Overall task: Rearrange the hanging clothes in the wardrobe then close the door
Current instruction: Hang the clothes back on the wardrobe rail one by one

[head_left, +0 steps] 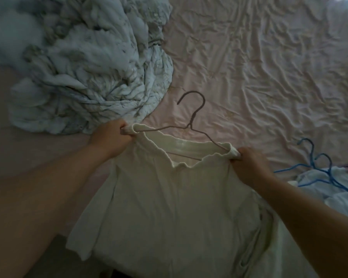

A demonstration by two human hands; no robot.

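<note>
Across the whole frame, a bed (269,67) in wrinkled pink sheet. At upper left, a crumpled pale quilt (84,67). At lower centre, a cream top (169,207) spread on the bed, threaded on a wire hanger (193,121) with hook toward frame top. At right edge, blue hangers (319,167) on white clothes (333,189). Left hand (111,139) and right hand (249,167), fingers curled round the top's shoulders.

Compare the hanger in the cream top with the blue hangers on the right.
The grey hanger sits inside the cream top, held at both shoulders by the left hand and right hand; the blue hangers lie untouched on white clothes. One grey, the others blue. All are thin wire.
</note>
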